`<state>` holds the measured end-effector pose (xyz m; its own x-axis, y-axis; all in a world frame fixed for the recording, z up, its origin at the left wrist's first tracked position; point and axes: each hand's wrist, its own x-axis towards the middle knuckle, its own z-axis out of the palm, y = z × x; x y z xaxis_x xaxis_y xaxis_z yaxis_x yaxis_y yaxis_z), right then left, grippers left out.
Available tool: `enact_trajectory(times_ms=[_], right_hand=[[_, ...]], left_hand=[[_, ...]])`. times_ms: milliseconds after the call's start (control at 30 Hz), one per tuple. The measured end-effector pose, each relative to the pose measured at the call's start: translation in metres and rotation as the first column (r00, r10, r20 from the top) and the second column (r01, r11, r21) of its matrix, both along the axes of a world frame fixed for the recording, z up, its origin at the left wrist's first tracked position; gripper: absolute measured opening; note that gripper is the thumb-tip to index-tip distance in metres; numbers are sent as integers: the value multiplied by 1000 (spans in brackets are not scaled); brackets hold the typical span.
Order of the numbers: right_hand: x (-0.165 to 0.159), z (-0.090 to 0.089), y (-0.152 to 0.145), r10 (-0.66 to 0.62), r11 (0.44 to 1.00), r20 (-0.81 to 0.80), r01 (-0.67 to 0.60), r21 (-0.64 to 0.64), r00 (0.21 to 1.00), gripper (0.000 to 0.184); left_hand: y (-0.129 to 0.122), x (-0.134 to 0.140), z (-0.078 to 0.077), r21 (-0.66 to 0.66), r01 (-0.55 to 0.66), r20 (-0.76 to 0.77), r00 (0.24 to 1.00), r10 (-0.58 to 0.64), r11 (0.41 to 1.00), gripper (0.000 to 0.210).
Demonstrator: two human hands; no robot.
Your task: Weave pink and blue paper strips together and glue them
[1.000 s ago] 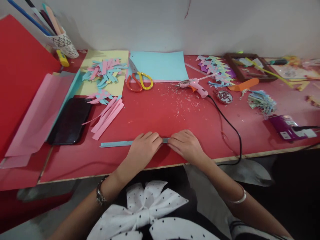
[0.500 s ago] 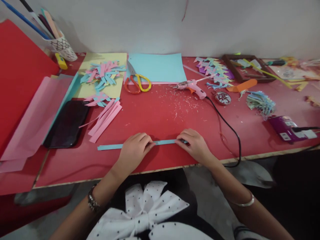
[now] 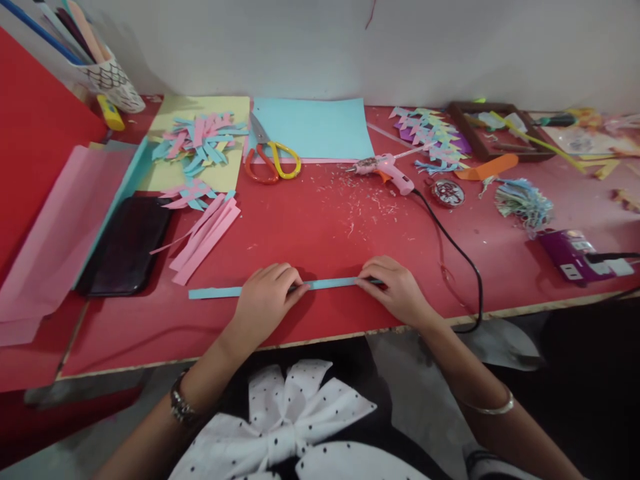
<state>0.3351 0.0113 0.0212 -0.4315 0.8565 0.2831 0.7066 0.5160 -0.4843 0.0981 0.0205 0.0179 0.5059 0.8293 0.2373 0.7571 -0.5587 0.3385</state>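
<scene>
Red worktop (image 3: pixel 300 230) runs along a plain pale wall (image 3: pixel 310 53). Near its front edge lies a narrow blue strip (image 3: pixel 333 284), reaching out to the left beyond the left hand (image 3: pixel 267 300). That hand rests across the strip, its grip closed on it between thumb and fingers. At the right end the right hand (image 3: pixel 395 290) has the strip pinched in its grip; the tip is hidden by the fingers. Between the hands, a length of blue shows.

To the left, pink strips (image 3: pixel 210 233) lie near a black phone (image 3: pixel 127 247), on which no writing can be made out. Beyond them, a heap of cut paper (image 3: pixel 203 140) sits on a yellow sheet (image 3: pixel 167 113), and red-and-yellow-handled scissors (image 3: pixel 263 140) overlap a blue sheet (image 3: pixel 315 130). Farther right, a pink glue gun (image 3: pixel 393 173) points left among pale scraps (image 3: pixel 360 207); a round disc (image 3: pixel 449 193) beside it bears dark markings, not clear enough to read. At far right, a purple box (image 3: pixel 557 250) carries a pale label (image 3: pixel 581 245) too small to read. At back left, a white cup (image 3: pixel 113 83) has a black scale-like pattern.
</scene>
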Motion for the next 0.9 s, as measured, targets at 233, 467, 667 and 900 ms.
enact_trajectory(times_ms=[233,467,667,900], right_hand=[[-3,0,1,-53,998,55,54,-17,997,26],[-8,-4,-1,-113,993,110,114,-5,987,30],[-10,-5,-2,-130,991,170,131,3,977,32],[-11,-5,-3,-158,987,210,156,28,965,31]], left_hand=[[1,1,-1,-4,-13,-14,1000,13,1000,34],[1,1,-1,-21,-21,-15,1000,21,1000,36],[1,-2,0,-33,-33,-28,999,32,999,34],[2,-11,0,-51,-51,-47,998,49,997,37]])
